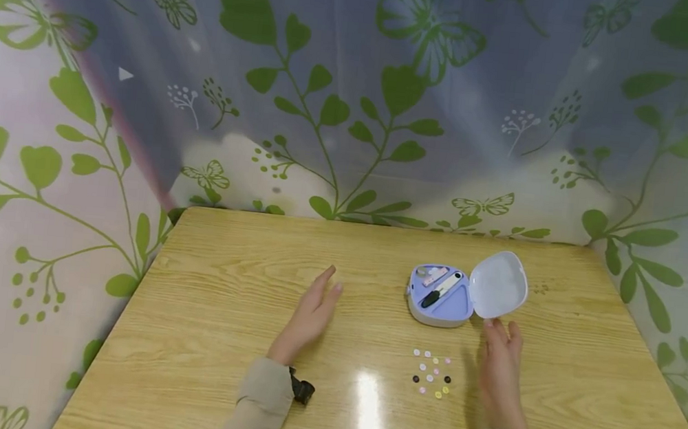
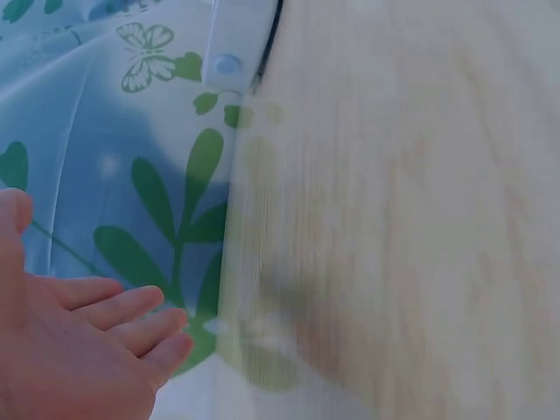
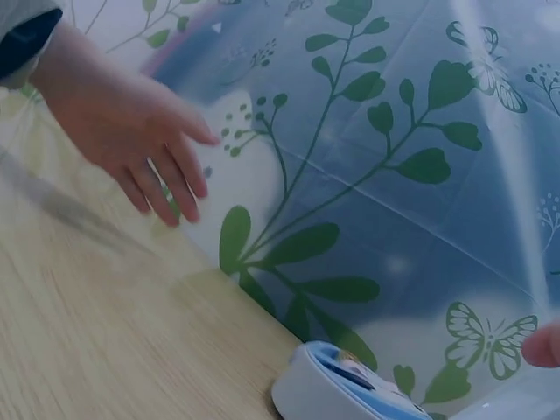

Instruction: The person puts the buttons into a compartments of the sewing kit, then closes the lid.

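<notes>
A small lidded box (image 1: 440,318) with a lilac inner tray stands on the table. In its compartments lie a slim white tool with a black end (image 1: 441,290) and a pink-and-white item (image 1: 435,276). The box's pale lid (image 1: 499,286) is swung out to the right. My right hand (image 1: 501,371) is at the lid's lower edge, fingers loosely extended; whether they touch it I cannot tell. Left of the box, my left hand (image 1: 309,318) is held over the table with straight, spread fingers and holds nothing. Several small buttons (image 1: 430,378) lie in front of the box.
The wooden table (image 1: 217,299) runs back to a leaf-and-butterfly printed curtain (image 1: 342,104), which also hangs at both sides. Black straps (image 1: 302,389) with wrist cameras sit at both cuffs. A bright light reflection crosses the table's near middle.
</notes>
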`<state>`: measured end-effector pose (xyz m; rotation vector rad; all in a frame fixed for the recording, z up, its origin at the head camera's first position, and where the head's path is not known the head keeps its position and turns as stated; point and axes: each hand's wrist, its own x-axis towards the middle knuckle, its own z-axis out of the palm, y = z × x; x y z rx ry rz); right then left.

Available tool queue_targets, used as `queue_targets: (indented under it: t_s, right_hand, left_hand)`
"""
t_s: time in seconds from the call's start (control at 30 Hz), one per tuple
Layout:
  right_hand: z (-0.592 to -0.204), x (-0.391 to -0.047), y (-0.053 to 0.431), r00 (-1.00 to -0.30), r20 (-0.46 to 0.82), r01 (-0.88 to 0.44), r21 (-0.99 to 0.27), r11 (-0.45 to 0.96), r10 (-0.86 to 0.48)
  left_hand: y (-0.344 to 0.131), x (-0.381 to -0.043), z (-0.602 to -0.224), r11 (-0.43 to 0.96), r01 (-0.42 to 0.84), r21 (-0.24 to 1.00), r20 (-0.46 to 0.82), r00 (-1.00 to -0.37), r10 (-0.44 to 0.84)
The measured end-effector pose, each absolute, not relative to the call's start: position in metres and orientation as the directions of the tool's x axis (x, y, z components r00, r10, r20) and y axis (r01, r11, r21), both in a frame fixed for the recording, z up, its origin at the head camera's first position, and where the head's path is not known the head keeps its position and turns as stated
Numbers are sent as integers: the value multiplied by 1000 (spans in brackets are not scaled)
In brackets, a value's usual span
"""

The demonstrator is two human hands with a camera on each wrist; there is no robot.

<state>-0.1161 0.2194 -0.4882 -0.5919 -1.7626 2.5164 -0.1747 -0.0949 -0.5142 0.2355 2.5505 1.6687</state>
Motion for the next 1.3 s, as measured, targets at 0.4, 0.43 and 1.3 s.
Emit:
queue_targets:
  t_s: [0.4, 0.43, 1.3]
  right_hand:
    - [-493, -132, 194, -910, -249, -11, -787, -617, 333]
    - [-493, -133, 192, -907, -246, -15, -791, -612, 341]
    - [-499, -150, 169, -874, -289, -94, -687, -721, 390]
  left_hand:
    - [-52, -192, -514, 371, 63, 927, -21, -976, 217]
    - [-48, -194, -514, 367, 62, 928, -22, -975, 221]
    - [40, -220, -531, 297, 43, 954, -55, -948, 312]
